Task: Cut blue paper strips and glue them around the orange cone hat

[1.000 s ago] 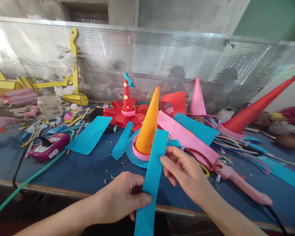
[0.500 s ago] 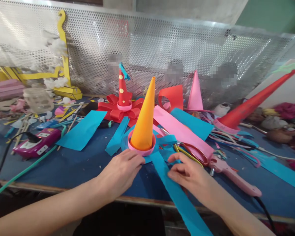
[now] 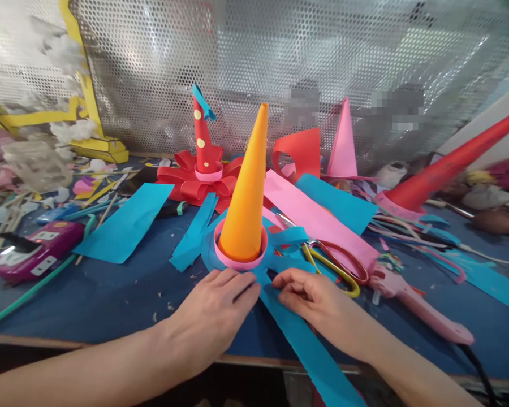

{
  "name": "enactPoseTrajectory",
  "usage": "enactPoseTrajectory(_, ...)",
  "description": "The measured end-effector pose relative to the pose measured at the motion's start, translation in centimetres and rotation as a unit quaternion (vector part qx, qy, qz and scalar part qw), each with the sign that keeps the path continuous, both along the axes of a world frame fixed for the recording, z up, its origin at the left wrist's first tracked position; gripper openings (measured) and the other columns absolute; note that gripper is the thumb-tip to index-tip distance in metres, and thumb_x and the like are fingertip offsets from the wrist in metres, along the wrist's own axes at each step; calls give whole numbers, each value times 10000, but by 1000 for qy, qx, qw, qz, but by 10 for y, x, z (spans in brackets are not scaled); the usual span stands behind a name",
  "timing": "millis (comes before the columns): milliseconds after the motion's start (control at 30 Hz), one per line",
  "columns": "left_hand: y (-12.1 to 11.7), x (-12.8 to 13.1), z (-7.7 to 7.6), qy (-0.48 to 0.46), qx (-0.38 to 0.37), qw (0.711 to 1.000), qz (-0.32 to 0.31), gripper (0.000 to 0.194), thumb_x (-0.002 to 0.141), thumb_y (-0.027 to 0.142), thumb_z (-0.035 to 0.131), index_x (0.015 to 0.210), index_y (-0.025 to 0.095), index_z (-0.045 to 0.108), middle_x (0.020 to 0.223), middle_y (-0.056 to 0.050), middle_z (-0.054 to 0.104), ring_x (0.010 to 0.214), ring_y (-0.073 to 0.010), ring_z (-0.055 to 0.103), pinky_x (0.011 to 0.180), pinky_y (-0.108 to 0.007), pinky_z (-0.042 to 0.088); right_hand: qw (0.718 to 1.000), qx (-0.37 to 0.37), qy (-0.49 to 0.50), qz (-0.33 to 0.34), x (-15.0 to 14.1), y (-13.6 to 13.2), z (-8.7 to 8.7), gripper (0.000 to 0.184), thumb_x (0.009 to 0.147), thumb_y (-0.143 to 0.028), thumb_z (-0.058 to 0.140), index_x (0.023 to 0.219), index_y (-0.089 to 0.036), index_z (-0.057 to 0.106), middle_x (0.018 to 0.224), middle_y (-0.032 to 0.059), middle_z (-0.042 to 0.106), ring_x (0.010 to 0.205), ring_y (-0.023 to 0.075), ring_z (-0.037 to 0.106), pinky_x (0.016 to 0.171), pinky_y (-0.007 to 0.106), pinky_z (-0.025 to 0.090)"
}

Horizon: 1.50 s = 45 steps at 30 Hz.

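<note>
An orange cone [image 3: 244, 203] stands upright inside a pink ring band [image 3: 241, 264], on a blue base with several blue strips spreading from it. A long blue strip [image 3: 311, 353] runs from the front of the base down past the table's edge. My left hand [image 3: 218, 311] is closed, its fingertips at the strip's upper end just below the pink band; the exact grip is hidden. My right hand [image 3: 311, 302] pinches the strip's right edge a little lower. Right of the cone lie scissors [image 3: 337, 263] with red and yellow handles and a pink glue gun [image 3: 422, 308].
Behind stand a red dotted cone [image 3: 202, 141] with red loops, a pink cone [image 3: 343, 144] and a tilted red cone [image 3: 453, 164]. Blue sheets [image 3: 125, 223] and a pink sheet [image 3: 318, 215] lie around. A purple power strip [image 3: 36, 254] with cords sits left.
My right hand has moved left along the strip, closer to my left hand. The view has come nearer and tipped down. The cone stays in place on the table.
</note>
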<state>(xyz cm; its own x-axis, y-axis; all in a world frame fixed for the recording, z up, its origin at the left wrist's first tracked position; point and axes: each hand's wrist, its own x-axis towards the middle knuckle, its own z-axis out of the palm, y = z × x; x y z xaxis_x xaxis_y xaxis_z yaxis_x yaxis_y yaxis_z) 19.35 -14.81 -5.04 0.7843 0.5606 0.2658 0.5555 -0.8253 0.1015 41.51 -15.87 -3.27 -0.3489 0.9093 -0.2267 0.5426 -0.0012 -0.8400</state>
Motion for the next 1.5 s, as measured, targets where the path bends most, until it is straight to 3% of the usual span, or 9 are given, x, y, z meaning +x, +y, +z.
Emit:
enactPoseTrajectory(467,2,1,-2,44,-15,999,3,295,909,136,435,1153,134,601,1183,-109,647,1015,-277,588,850,-413,524,998,34,-45,0,-3,-4,-1,133,909,-314,534,976,-216,593,797,-25,606,719,120,536,632,229,408)
enactPoseTrajectory(733,0,-6,0,-164,-22,986,18,224,922,105,426,1053,149,601,1052,-98,666,966,-218,627,839,-348,528,1000,18,15,-4,2,-19,9,122,912,-298,541,997,-224,589,857,-26,585,782,116,527,682,217,414)
enactPoseTrajectory(867,-3,-6,15,-311,-196,917,157,148,891,246,532,1026,194,564,967,-47,672,827,-164,647,713,-263,534,998,41,43,-3,0,-31,16,77,920,-299,537,951,-229,542,805,-46,524,735,101,482,654,203,400)
enactPoseTrajectory(1033,-6,-4,26,-354,-465,804,109,198,793,313,649,948,190,626,795,3,656,682,-142,613,613,-238,525,996,83,24,20,-14,-43,24,98,893,-226,556,975,-235,503,811,-53,579,751,105,531,671,205,417)
enactPoseTrajectory(1167,-2,-21,33,-387,-478,781,113,145,790,302,669,859,181,629,676,27,618,612,-114,585,594,-216,505,970,201,-134,-38,5,-34,33,133,951,-311,477,1000,-240,579,850,-20,667,752,139,605,656,229,436)
enactPoseTrajectory(1233,1,-34,37,-403,-493,763,114,150,781,287,690,846,177,610,679,18,640,623,-122,611,593,-216,508,902,275,-306,-130,26,-19,35,186,967,-247,421,1019,-208,596,983,39,690,831,174,640,715,257,438)
enactPoseTrajectory(1300,1,-43,40,-424,-521,732,108,191,770,265,710,915,178,621,761,-7,673,669,-146,649,601,-231,524,848,248,-444,-146,43,-1,33,236,950,-178,418,1132,-156,566,1037,116,685,883,244,658,700,297,424)
enactPoseTrajectory(1400,-3,-47,40,-473,-561,672,100,371,774,261,724,1128,206,624,909,-39,686,778,-183,680,647,-266,551,836,226,-487,-112,53,24,21,271,866,-90,491,1126,-78,564,932,177,679,850,303,658,627,305,374)
enactPoseTrajectory(1500,-8,-43,36,-521,-586,615,86,243,813,312,700,1022,188,694,848,-30,676,763,-143,646,662,-232,540,828,226,-502,-105,52,37,10,319,800,-67,529,1119,-65,555,922,193,654,833,323,648,599,306,340)
